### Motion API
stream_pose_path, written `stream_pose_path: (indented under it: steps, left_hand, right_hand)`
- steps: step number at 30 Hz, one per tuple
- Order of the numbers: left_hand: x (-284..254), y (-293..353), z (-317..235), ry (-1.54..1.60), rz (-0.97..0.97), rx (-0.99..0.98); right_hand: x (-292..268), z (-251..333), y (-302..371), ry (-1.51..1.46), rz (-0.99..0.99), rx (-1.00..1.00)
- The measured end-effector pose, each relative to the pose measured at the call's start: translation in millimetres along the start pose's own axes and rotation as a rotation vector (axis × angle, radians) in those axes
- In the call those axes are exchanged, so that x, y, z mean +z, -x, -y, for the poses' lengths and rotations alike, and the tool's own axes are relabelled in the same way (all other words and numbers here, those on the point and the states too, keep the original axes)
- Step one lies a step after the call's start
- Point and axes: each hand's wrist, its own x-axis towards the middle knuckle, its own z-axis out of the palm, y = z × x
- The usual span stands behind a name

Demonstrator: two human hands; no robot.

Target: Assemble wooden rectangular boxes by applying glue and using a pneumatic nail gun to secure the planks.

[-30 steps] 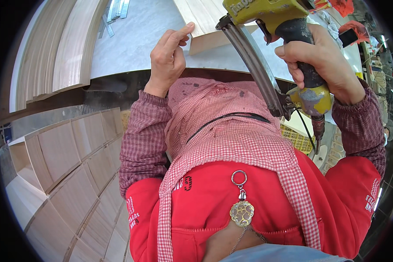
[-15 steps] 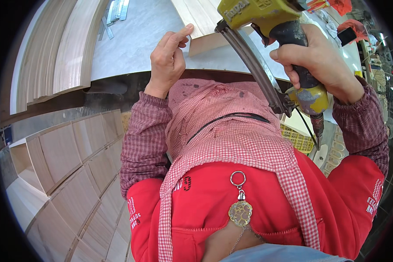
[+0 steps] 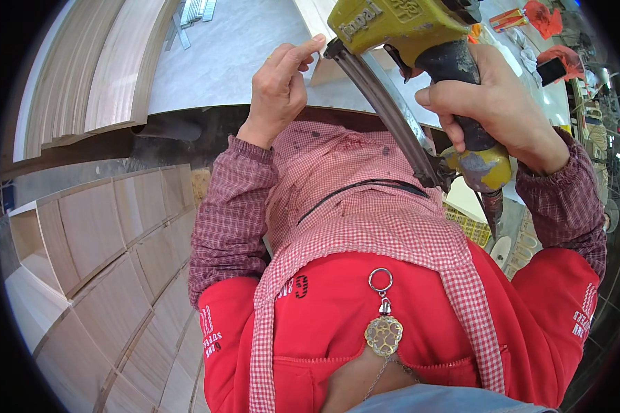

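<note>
My right hand [image 3: 492,103] is wrapped round the black grip of a yellow pneumatic nail gun [image 3: 399,27]. Its long metal magazine slants down toward my apron, and the air fitting hangs below the grip. The gun's nose runs out of clear sight at the top. My left hand [image 3: 280,86] is at the near left corner of a pale wooden piece [image 3: 330,71], index fingertip against its edge and the other fingers curled. The gun covers much of that piece.
Stacked wooden boards [image 3: 120,76] lie on the left of the grey-white table [image 3: 234,62]. Silver nail strips [image 3: 198,9] rest beside them. Rows of wooden boxes [image 3: 93,230] stand at lower left. A phone [image 3: 551,71] and red plastic bags [image 3: 543,19] are at far right.
My left hand and the wooden piece sit slightly farther right in view. The nail gun, in my right hand, has shifted a little left. Both grips look the same.
</note>
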Motion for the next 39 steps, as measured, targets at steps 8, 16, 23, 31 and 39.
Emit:
stream_pose_path:
  steps: [8,16,23,31,39]
  left_hand:
    - [2,-5,-3,0.010,-0.004,-0.008]
    - [-2,-2,-13,-0.072,0.072,-0.079]
    - [-16,-21,-29,-0.193,0.129,-0.109]
    - [14,-111,-36,-0.243,0.221,-0.315]
    - [102,-192,-20,-0.869,0.712,-0.259]
  right_hand:
    - [-5,4,-1,0.026,-0.015,0.021]
    - [-21,-9,17,-0.070,-0.133,-0.018]
    - [-125,-128,48,0.150,-0.750,0.053]
    - [-258,-398,58,0.752,-0.974,0.323]
    - [-249,-442,32,0.866,-1.002,0.457]
